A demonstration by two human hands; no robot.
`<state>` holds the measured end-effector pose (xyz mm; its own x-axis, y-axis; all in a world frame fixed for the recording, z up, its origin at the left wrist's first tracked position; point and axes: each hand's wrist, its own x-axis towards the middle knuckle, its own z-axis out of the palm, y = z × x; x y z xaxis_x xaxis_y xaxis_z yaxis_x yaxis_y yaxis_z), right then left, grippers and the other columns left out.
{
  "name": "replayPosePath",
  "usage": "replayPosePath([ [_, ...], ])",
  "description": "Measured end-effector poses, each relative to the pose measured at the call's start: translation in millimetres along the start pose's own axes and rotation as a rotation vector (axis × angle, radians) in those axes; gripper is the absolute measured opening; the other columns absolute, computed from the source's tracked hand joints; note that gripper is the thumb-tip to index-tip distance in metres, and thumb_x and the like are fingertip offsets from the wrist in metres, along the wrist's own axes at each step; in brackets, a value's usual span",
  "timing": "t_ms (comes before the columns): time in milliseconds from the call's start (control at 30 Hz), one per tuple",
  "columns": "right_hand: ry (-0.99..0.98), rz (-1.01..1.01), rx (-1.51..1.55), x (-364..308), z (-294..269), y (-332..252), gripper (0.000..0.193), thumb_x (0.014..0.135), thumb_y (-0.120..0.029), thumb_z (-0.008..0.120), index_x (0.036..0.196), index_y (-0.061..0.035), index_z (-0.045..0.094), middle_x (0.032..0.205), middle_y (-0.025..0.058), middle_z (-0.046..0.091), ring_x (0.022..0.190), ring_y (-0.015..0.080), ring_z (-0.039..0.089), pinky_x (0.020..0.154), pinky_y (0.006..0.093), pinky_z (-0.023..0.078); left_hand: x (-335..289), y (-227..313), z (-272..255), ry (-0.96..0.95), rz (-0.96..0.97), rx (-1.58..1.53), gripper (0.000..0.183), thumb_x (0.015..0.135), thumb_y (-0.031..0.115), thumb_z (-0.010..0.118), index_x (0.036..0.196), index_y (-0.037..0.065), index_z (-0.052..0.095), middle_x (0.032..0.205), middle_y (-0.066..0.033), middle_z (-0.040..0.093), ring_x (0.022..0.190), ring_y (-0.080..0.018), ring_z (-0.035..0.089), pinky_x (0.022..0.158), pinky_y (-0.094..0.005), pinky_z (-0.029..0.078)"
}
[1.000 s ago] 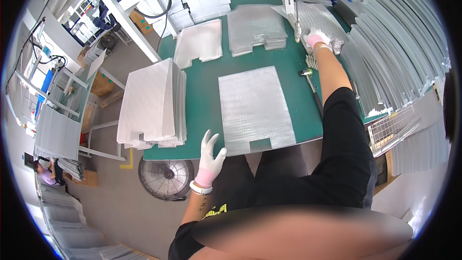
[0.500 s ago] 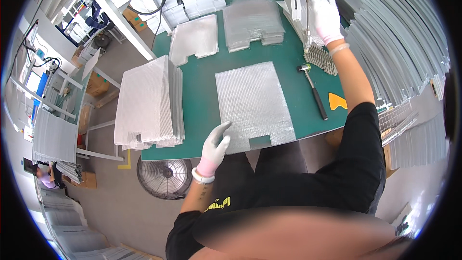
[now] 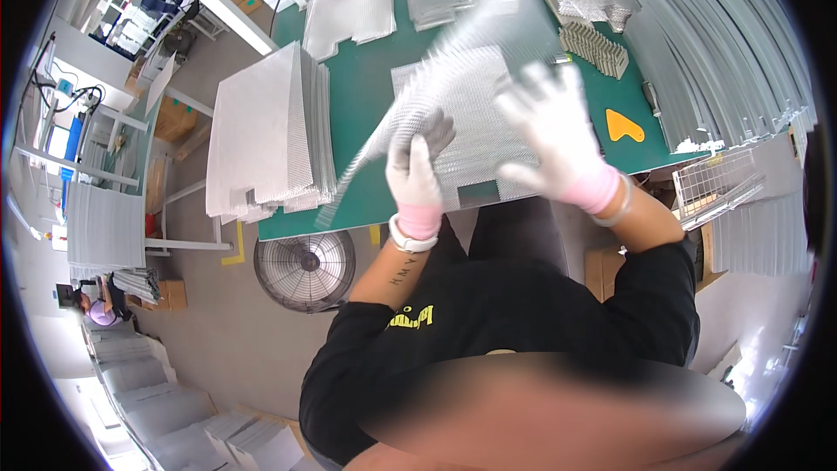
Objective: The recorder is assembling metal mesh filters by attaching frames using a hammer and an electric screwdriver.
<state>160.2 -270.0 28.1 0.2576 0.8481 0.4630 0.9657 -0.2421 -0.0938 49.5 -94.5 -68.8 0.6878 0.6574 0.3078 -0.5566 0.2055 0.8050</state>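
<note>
One wide fisheye view, worn on the person's head, looks steeply down and forward, over the short-sleeved black shirt point(image 3: 514, 305) to the flat green worktable point(image 3: 362, 87). The white-gloved left hand point(image 3: 415, 170) and the white-gloved right hand point(image 3: 555, 138) are near to it; the smooth grey floor point(image 3: 218, 340) lies farther below.

The left hand point(image 3: 415, 176) and right hand point(image 3: 551, 144) wear white gloves point(image 3: 567, 157) with pink cuffs point(image 3: 420, 221), the left one's fingers point(image 3: 438, 133) greyish. A white band point(image 3: 411, 242) rings the left wrist — a pale, thin bracelet point(image 3: 622, 205) the right. Dark lettering point(image 3: 404, 271) marks the left forearm. The black shirt point(image 3: 497, 314) carries yellow print point(image 3: 413, 318); the trousers point(image 3: 506, 228) are dark.
</note>
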Motion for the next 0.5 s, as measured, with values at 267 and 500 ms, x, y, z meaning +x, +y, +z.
replayPosePath([
  [267,-0.056,0.835,0.592,-43,38,17,0.080,0.080,-0.014,0.075,0.150,-0.0066,0.037,0.122,0.0200,0.063,0.107,0.0306,0.065,0.094,0.0322,0.050,7,22,-50,0.000,-0.036,0.761,0.078,0.095,0.016,0.063,0.155,0.001,0.014,0.117,-0.0173,0.062,0.082,-0.0156,0.064,0.069,-0.0268,0.055],
  [500,0.223,0.559,0.338,-59,117,42,0.076,0.082,-0.017,0.073,0.149,-0.0065,0.039,0.113,0.0173,0.065,0.092,0.0272,0.065,0.083,0.0336,0.051,26,-3,-52,-0.206,-0.060,1.456,0.094,0.074,0.040,0.080,0.147,-0.001,0.037,0.122,-0.0250,0.052,0.113,-0.0381,0.055,0.099,-0.0407,0.047],
])
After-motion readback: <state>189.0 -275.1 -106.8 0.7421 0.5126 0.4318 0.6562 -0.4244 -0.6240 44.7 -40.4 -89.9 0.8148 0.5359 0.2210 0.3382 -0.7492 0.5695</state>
